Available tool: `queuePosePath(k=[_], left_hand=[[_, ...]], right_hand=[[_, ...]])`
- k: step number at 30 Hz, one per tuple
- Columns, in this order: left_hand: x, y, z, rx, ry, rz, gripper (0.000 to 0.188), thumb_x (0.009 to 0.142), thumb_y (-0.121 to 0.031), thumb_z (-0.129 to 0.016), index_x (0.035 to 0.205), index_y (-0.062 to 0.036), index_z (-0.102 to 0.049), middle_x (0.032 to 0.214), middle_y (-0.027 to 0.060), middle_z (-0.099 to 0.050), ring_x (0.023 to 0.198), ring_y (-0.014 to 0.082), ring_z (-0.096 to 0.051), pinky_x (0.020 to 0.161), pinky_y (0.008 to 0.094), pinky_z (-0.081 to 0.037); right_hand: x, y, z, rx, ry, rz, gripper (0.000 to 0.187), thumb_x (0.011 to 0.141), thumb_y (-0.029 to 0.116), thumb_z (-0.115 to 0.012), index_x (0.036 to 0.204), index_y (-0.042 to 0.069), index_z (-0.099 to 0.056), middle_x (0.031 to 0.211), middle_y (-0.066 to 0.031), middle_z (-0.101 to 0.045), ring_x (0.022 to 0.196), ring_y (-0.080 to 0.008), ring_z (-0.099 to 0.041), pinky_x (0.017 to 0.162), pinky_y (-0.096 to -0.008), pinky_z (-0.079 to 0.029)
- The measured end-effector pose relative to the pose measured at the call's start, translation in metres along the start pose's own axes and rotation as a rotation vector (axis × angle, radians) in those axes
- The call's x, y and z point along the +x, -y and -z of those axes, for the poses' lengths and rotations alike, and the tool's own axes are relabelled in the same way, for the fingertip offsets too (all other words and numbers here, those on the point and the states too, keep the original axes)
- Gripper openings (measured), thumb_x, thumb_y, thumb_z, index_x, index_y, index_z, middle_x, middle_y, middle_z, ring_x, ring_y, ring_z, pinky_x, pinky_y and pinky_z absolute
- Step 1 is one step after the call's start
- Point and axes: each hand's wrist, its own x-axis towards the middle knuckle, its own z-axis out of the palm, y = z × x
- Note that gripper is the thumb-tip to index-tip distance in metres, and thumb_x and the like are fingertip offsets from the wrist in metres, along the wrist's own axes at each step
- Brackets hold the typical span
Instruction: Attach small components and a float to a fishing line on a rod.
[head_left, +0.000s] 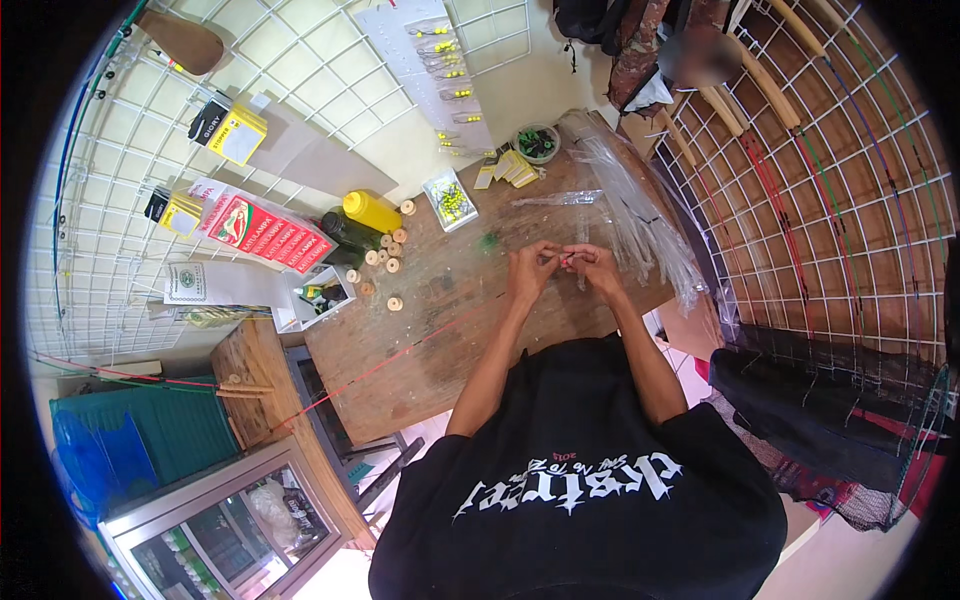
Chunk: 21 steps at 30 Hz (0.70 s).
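Close together over the wooden table (430, 370), my left hand (530, 265) and my right hand (595, 268) meet fingertip to fingertip, both closed in a pinch. A thin red rod (400, 355) slants across the table from the lower left and runs under my left hand. A small red bit shows between the fingertips, in line with that rod. Its exact end is too small to make out. Just beyond my right hand lie clear plastic sleeves (625, 200). Past my left hand is a small green tangle (488, 242).
A white tray of yellow-green beads (450, 200), a bowl of dark and green pieces (537, 143), a yellow bottle (370, 212) and wooden spools (394, 303) stand along the far side. White wire grids (320, 75) rise behind. A glass-fronted cabinet (220, 530) is at lower left.
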Motion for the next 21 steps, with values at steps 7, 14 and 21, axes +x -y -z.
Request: queuePosePath(k=[7,14,21], left_hand=[[0.000,-0.015,-0.002,-0.041,-0.026,-0.077,0.021,0.077,-0.010,-0.068,0.097,-0.0023,-0.069,0.079,0.0088,-0.071,0.058,0.0156,-0.055,0.057,0.0303,-0.043],[0.001,-0.019,0.001,0.142,-0.036,-0.258,0.018,0.079,-0.015,-0.068,0.095,-0.0076,-0.069,0.086,0.0084,-0.071,0.084,0.0290,-0.062,0.079,0.0380,-0.036],[0.004,-0.026,0.004,0.207,-0.065,-0.315,0.016,0.079,-0.013,-0.067,0.094,-0.0073,-0.068,0.086,0.0080,-0.071,0.081,0.0293,-0.060,0.076,0.0385,-0.036]], right_hand=[[-0.008,0.026,-0.006,0.030,0.020,0.023,0.026,0.087,0.002,-0.062,0.112,-0.005,-0.061,0.095,-0.0083,-0.068,0.084,-0.0128,-0.064,0.077,-0.0255,-0.053],[-0.012,0.039,-0.012,0.031,0.026,0.073,0.026,0.086,0.001,-0.061,0.112,-0.005,-0.061,0.100,-0.0088,-0.068,0.085,-0.0125,-0.064,0.078,-0.0257,-0.052],[-0.012,0.043,-0.010,-0.008,0.048,0.106,0.028,0.086,-0.001,-0.061,0.113,-0.006,-0.061,0.103,-0.0090,-0.067,0.088,-0.0128,-0.063,0.082,-0.0263,-0.052]])
